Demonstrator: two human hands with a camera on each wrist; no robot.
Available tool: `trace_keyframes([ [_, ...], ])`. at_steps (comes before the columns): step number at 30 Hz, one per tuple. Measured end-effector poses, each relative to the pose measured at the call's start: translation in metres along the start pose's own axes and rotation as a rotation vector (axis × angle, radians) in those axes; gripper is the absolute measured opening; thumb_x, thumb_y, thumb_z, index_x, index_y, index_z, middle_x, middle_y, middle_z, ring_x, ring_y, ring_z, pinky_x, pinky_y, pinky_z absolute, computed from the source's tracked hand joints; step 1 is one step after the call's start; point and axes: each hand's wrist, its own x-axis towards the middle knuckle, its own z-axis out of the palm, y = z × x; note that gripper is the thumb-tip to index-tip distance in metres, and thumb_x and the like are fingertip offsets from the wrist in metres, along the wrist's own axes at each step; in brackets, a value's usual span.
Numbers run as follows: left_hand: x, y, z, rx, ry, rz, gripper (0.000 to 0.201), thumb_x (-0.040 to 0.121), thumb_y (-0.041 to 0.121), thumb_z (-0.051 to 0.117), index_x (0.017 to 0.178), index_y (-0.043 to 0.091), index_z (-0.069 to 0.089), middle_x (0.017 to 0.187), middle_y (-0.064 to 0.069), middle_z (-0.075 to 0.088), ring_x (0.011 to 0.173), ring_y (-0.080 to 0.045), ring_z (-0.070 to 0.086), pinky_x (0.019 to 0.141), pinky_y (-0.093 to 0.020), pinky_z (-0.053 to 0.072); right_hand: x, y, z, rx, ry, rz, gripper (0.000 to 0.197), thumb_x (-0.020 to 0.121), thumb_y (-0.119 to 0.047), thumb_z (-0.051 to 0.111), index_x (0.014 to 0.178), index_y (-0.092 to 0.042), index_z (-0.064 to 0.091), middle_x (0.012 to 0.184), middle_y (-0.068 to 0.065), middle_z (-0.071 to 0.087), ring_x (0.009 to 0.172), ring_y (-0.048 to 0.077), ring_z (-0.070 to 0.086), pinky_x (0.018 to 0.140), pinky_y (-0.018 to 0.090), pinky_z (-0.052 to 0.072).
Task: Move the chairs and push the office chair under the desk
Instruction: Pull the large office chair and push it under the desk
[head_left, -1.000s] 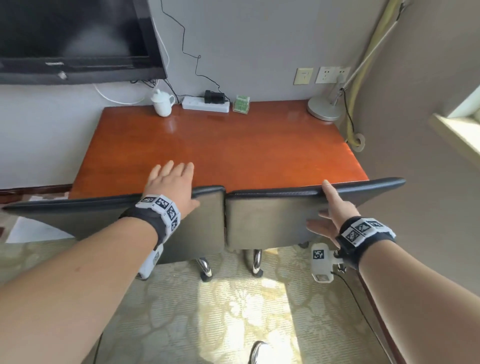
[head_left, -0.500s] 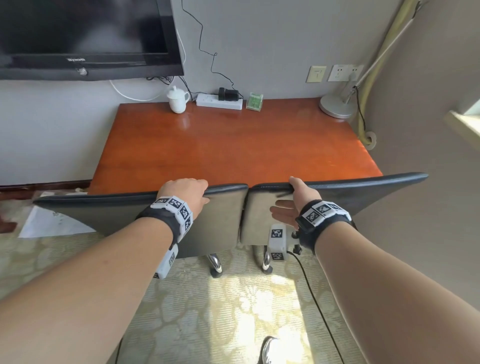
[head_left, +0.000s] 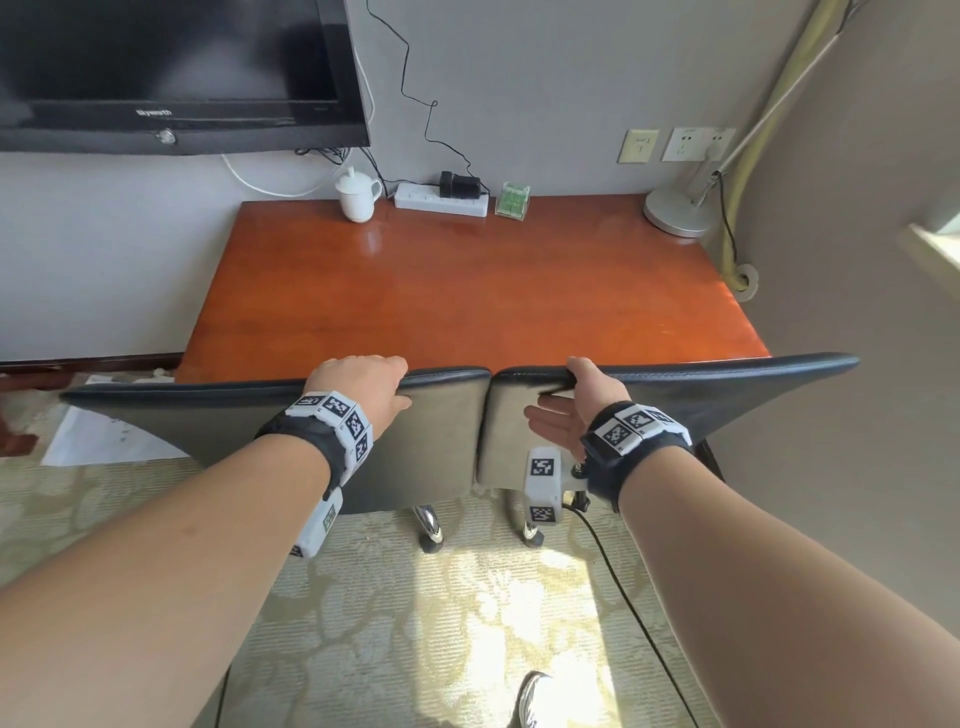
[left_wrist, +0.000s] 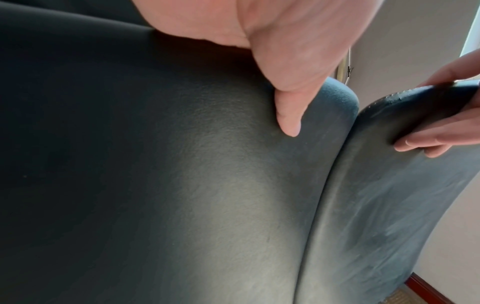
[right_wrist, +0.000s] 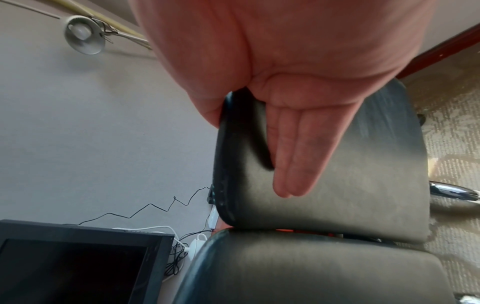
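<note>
Change: since a second ago both hands have slid inward along the chair backs; the left fingers, then flat on top, now curl over the edge, and the two backs meet at the middle.
Left hand (head_left: 363, 387): grips the top edge of the left chair (head_left: 218, 431) near its inner corner, fingers over the far side, thumb (left_wrist: 288, 115) pressed on the near face of the back.
Right hand (head_left: 576, 410): pinches the top edge of the right chair (head_left: 727, 395) close to its inner corner, thumb on the top rim, straight fingers (right_wrist: 293, 164) flat against the near face.
Chairs: two dark padded backs side by side, inner edges touching; both stand at the near edge of the table (head_left: 467, 291), their tops level with its front rim. Chrome legs (head_left: 428, 525) show below on the patterned carpet (head_left: 415, 623).
Table: reddish wood, against the wall. At its far edge stand a white lidded cup (head_left: 357, 195), a white power strip (head_left: 441, 200) with a black adapter plugged in, a small green box (head_left: 512, 200) and a round lamp base (head_left: 675, 210) at the right corner.
Wall: a black television (head_left: 171, 73) hangs above left; sockets (head_left: 696, 144) sit above right.
</note>
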Motion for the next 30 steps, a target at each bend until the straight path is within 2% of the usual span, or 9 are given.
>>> trace_keyframes([
  [4, 0.002, 0.000, 0.000, -0.072, -0.011, 0.038, 0.057, 0.102, 0.052, 0.053, 0.153, 0.031, 0.039, 0.143, 0.003, 0.058, 0.126, -0.027, 0.058, 0.100, -0.041, 0.043, -0.008, -0.002, -0.004, -0.067, 0.023, 0.017, 0.043, 0.101, -0.052, 0.061, 0.128, -0.018, 0.054, 0.112, 0.024, 0.073, 0.085, 0.044, 0.080, 0.081, 0.057, 0.066],
  [7, -0.004, -0.011, -0.005, -0.137, -0.023, 0.058, 0.067, 0.100, 0.054, 0.054, 0.159, 0.031, 0.032, 0.154, 0.003, 0.050, 0.134, -0.027, 0.053, 0.109, -0.041, 0.042, -0.022, -0.009, -0.001, -0.146, 0.034, 0.034, 0.045, 0.102, -0.055, 0.059, 0.135, -0.027, 0.047, 0.109, 0.025, 0.073, 0.086, 0.045, 0.079, 0.081, 0.057, 0.066],
  [11, -0.019, -0.047, -0.015, -0.211, -0.067, 0.036, 0.067, 0.098, 0.063, 0.051, 0.156, 0.033, 0.037, 0.155, 0.006, 0.048, 0.134, -0.025, 0.054, 0.106, -0.040, 0.047, -0.047, -0.020, 0.015, -0.324, 0.043, 0.047, 0.056, 0.103, -0.058, 0.054, 0.139, -0.016, 0.045, 0.099, 0.021, 0.079, 0.083, 0.041, 0.080, 0.045, 0.035, 0.058],
  [12, -0.023, -0.060, -0.018, -0.217, -0.070, 0.025, 0.067, 0.098, 0.066, 0.048, 0.156, 0.033, 0.039, 0.155, 0.005, 0.049, 0.134, -0.026, 0.054, 0.106, -0.040, 0.047, -0.054, -0.021, 0.020, -0.379, 0.045, 0.037, 0.059, 0.103, -0.057, 0.055, 0.137, -0.010, 0.048, 0.095, 0.020, 0.081, 0.081, 0.040, 0.081, 0.043, 0.034, 0.057],
  [13, -0.028, -0.073, -0.022, -0.224, -0.069, 0.016, 0.067, 0.098, 0.067, 0.046, 0.155, 0.032, 0.041, 0.153, 0.004, 0.050, 0.134, -0.026, 0.054, 0.105, -0.041, 0.047, -0.060, -0.021, 0.026, -0.427, 0.048, 0.018, 0.061, 0.103, -0.055, 0.057, 0.134, -0.003, 0.051, 0.093, 0.019, 0.081, 0.081, 0.039, 0.081, 0.048, 0.039, 0.062],
  [15, -0.039, -0.103, -0.031, -0.245, -0.050, -0.001, 0.065, 0.100, 0.068, 0.042, 0.154, 0.031, 0.044, 0.150, 0.001, 0.053, 0.132, -0.026, 0.054, 0.104, -0.042, 0.048, -0.073, -0.020, 0.041, -0.488, 0.047, -0.038, 0.056, 0.103, -0.049, 0.061, 0.127, 0.002, 0.058, 0.096, 0.019, 0.080, 0.085, 0.037, 0.080, 0.076, 0.051, 0.067],
  [17, -0.050, -0.135, -0.038, -0.279, -0.016, -0.023, 0.063, 0.102, 0.067, 0.039, 0.151, 0.029, 0.047, 0.146, 0.000, 0.057, 0.130, -0.025, 0.056, 0.103, -0.041, 0.048, -0.087, -0.019, 0.059, -0.529, 0.040, -0.082, 0.049, 0.104, -0.046, 0.061, 0.123, -0.001, 0.062, 0.105, 0.018, 0.078, 0.092, 0.036, 0.079, 0.088, 0.051, 0.065],
  [24, -0.057, -0.222, -0.040, -0.361, 0.060, -0.102, 0.057, 0.103, 0.065, 0.036, 0.137, 0.025, 0.059, 0.120, 0.003, 0.067, 0.107, -0.022, 0.062, 0.080, -0.032, 0.044, -0.119, -0.017, 0.114, -0.729, 0.066, -0.237, 0.037, 0.103, -0.038, 0.066, 0.115, -0.003, 0.067, 0.104, 0.013, 0.076, 0.089, 0.033, 0.078, 0.088, 0.050, 0.065],
  [30, -0.011, -0.228, -0.063, -0.363, 0.052, -0.013, 0.054, 0.104, 0.064, 0.038, 0.134, 0.026, 0.061, 0.125, 0.004, 0.067, 0.111, -0.020, 0.063, 0.091, -0.035, 0.050, -0.096, -0.040, 0.120, -0.813, 0.149, -0.233, 0.033, 0.103, -0.035, 0.067, 0.109, -0.003, 0.069, 0.101, 0.011, 0.078, 0.087, 0.032, 0.080, 0.086, 0.051, 0.066],
])
